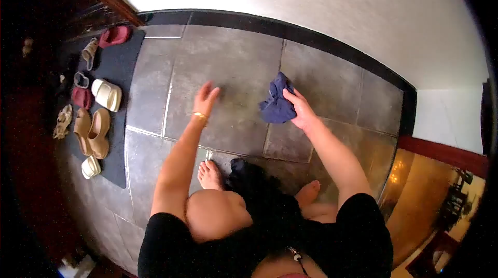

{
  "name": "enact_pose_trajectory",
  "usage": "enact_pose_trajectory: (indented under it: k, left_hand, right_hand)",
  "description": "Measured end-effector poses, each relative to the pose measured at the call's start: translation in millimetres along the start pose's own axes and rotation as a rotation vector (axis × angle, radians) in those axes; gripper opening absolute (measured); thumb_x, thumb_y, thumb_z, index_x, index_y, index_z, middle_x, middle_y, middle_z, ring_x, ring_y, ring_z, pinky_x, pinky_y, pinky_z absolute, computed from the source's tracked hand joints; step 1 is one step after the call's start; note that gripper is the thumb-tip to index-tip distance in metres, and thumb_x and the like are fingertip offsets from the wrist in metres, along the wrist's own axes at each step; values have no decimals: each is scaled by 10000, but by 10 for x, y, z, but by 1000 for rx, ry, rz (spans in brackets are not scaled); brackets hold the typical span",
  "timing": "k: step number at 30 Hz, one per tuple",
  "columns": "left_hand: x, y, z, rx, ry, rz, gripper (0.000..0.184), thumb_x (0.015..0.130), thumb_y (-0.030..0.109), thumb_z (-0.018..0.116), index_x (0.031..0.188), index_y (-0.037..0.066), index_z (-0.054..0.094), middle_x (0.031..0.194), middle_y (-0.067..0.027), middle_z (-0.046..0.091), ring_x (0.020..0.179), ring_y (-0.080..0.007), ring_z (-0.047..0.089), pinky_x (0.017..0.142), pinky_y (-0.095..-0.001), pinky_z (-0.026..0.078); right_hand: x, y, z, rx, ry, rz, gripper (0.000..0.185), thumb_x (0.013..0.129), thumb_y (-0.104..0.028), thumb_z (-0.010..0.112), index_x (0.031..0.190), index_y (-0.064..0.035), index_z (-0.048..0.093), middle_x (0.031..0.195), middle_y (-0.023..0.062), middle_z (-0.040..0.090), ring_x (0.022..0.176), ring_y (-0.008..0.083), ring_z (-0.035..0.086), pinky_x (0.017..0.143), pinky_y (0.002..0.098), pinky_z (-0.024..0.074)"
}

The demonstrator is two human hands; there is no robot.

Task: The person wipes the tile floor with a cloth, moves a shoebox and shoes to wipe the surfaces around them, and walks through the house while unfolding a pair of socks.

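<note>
Partly hidden under the dark blue cloth point(276, 106), the right hand's point(301, 108) fingers clamp it over the tiled floor point(228, 52), while the blurred left hand point(206, 100) reaches forward, fingers parted.

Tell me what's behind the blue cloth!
Grey floor tiles show around the blue cloth in the right hand. Whatever lies directly behind it is covered, so I can't tell.

Cloth point(277, 104) navy; floor tiles point(223, 60) mottled gry w/ lt grout point(167, 101); mat point(119, 60) dk gry; clogs point(99, 146) tan.
</note>
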State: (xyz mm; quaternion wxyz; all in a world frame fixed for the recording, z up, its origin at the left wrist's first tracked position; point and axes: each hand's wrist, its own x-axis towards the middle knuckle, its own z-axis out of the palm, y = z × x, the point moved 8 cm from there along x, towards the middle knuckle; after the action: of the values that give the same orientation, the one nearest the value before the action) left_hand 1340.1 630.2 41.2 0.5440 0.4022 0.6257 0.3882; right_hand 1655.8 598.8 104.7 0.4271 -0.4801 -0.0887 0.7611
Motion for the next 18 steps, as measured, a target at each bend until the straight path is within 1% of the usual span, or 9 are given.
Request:
enact_pose_trajectory:
  k: [3,4,5,7,9,11,14,15,18]
  left_hand:
    - [-51,30,618,-222,-136,-354,654,926,604,467,1362,117,504,1354,-100,541,1267,-239,486,1025,-395,407]
    - [-152,-98,906,-510,-342,-591,712,906,665,430,1367,126,498,1368,-117,528,1283,-262,477,1066,-438,381]
    - [-366,322,1156,-766,-597,-566,710,919,652,409,1395,128,465,1377,-113,522,1284,-280,479,1098,-463,354]
    - [-578,551,1451,-1826,-637,-962,656,957,579,351,1428,127,417,1370,-95,531,1261,-291,499,1099,-454,363]
    - [-662,944,1449,-1390,-688,-465,617,975,526,322,1441,129,395,1369,-85,534,1256,-299,500,1105,-452,359]
    - [-629,1277,1442,-1419,-573,-368,549,978,449,321,1408,132,448,1332,-115,555,1214,-302,532,1079,-443,393]
    - [-430,674,1185,-668,-199,-468,514,897,491,461,1259,148,586,1176,-90,628,1050,-260,603,844,-464,525]
    - [-548,941,1189,-679,-179,-374,480,899,476,501,1245,156,594,1180,-80,630,1062,-261,596,860,-469,512]
    - [-827,1522,1648,-1462,-652,-466,440,904,384,584,1264,131,575,1249,-53,607,1160,-254,549,1021,-476,414]
  right_hand:
    - [-220,-131,716,203,-212,12,387,917,-250,640,1245,-68,545,1169,84,633,1054,237,621,924,404,505]
    - [-347,-196,929,233,-260,30,422,922,-282,628,1264,-54,530,1211,95,622,1090,246,611,969,418,484]
    - [-354,-193,1029,270,-301,49,435,935,-299,602,1280,-48,521,1226,113,614,1098,260,607,986,434,470]
    - [-375,-167,1159,343,-380,90,465,959,-333,551,1313,-35,504,1256,150,599,1115,289,599,1019,467,441]
    - [-402,-147,1225,303,-406,95,484,964,-354,532,1343,-58,476,1299,127,567,1131,272,586,1010,441,445]
    - [-453,-136,1386,229,-440,45,456,950,-313,574,1336,-90,478,1301,64,564,1136,217,578,984,390,465]
    - [-298,-162,1257,-94,-313,-70,452,950,-280,551,1346,-82,462,1268,65,561,1128,194,556,989,360,443]
    - [-244,-278,1210,-232,-244,-124,433,948,-271,545,1327,-71,480,1238,65,572,1114,184,551,981,345,438]
    - [-294,-627,1359,-369,-225,-188,363,942,-248,544,1239,-39,543,1153,50,590,1042,154,551,933,301,431]
